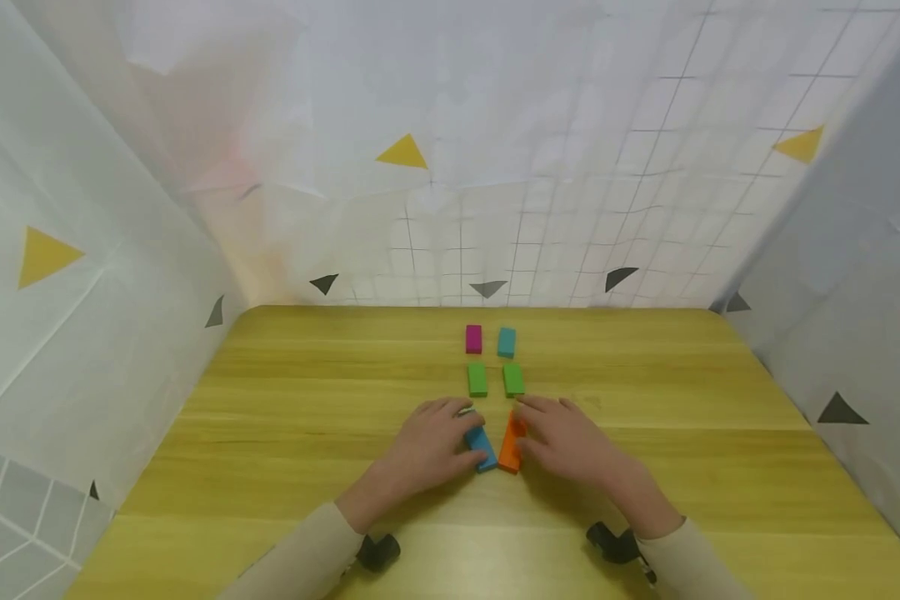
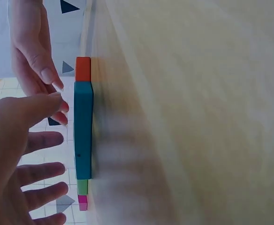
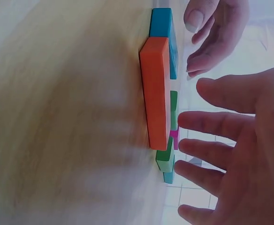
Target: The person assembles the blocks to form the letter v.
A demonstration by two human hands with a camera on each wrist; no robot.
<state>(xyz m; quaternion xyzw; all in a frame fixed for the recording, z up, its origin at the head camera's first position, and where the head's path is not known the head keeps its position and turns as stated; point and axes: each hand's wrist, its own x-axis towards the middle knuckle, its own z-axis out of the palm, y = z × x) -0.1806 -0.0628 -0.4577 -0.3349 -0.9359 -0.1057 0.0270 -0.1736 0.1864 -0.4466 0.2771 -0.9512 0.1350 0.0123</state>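
A blue block (image 1: 482, 451) and an orange block (image 1: 511, 446) lie flat on the wooden table, slanted so their near ends come close together. My left hand (image 1: 433, 442) hovers at the blue block, overlapping its far end in the head view. In the left wrist view its spread fingers (image 2: 45, 192) stand above the block with a gap. My right hand (image 1: 570, 437) is beside and above the orange block. Its straight fingers (image 3: 207, 147) are spread apart from that block in the right wrist view. Neither hand holds anything.
Beyond the hands lie two green blocks (image 1: 477, 380) side by side. Farther back are a magenta block (image 1: 474, 339) and a teal block (image 1: 506, 342). White sheeting (image 1: 345, 242) with yellow and black triangles encloses the wooden table (image 1: 285, 400) at the back and sides.
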